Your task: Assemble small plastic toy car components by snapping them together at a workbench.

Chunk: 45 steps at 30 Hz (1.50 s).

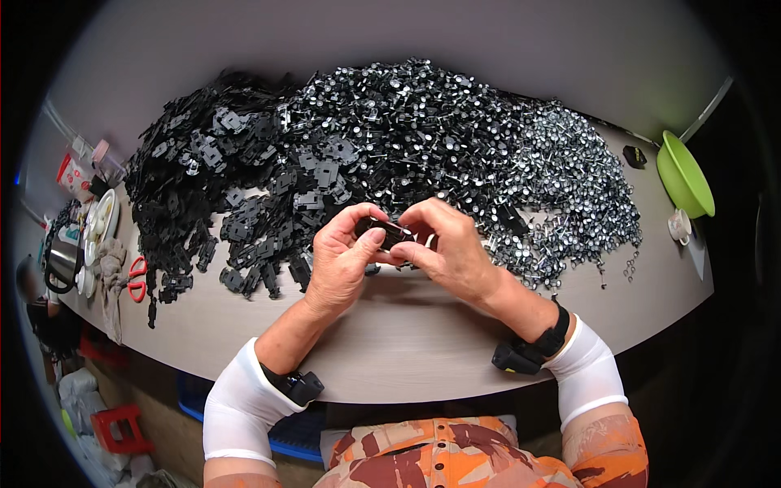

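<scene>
While the bare left hand (342, 252) pinches an elongated, glossy black part (392, 233) between both hands, the part's long axis slopes down rightward toward the bare right hand (449, 244), curled at that end, its exact grip unclear.

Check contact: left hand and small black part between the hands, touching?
Touching: head view shows the left hand gripping the black part between thumb and fingers.

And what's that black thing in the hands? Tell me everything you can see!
The black piece is small, longish and shiny, maybe plastic, with light glinting on it. It slopes slightly down to the right. The left hand grips it; the right hand is at its right end. Fingers hide its finer parts.
</scene>
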Tool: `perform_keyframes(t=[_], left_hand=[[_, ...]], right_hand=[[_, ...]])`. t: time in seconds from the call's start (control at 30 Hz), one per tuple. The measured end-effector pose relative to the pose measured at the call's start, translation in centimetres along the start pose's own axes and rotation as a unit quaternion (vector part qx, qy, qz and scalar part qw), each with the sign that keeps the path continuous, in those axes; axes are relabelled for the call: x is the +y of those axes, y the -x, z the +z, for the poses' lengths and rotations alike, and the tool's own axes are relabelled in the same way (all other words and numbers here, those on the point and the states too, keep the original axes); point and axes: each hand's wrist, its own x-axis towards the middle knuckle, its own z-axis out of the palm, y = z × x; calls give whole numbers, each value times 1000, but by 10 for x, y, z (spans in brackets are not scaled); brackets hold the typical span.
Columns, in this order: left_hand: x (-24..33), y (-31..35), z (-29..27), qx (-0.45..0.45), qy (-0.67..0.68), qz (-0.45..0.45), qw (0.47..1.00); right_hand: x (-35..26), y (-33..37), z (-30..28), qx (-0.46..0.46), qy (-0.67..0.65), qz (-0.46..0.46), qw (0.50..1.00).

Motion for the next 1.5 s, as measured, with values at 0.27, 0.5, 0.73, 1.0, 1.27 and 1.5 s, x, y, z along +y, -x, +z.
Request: perform_keyframes(t=[0.27, 0.5, 0.73, 1.0, 1.27, 1.5], left_hand=[[12, -18, -28, 32, -352, 114, 929], [17, -14, -25, -41, -554, 126, 822], [7, -15, -26, -115, -519, 92, 842], [11, -13, -18, -59, -402, -87, 910], [1, -14, -25, -53, -419, -57, 905], [9, -13, -23, 23, -147, -85, 985]], right_hand=[[-7, -2, -9, -234, -4, 155, 960], [-4, -3, -16, -279, 56, 38, 958], [21, -12, -16, -91, 242, 30, 965], [37, -22, 1, -146, 182, 41, 972], [24, -24, 5, -119, 91, 52, 987], [15, -23, 7, -59, -30, -10, 998]])
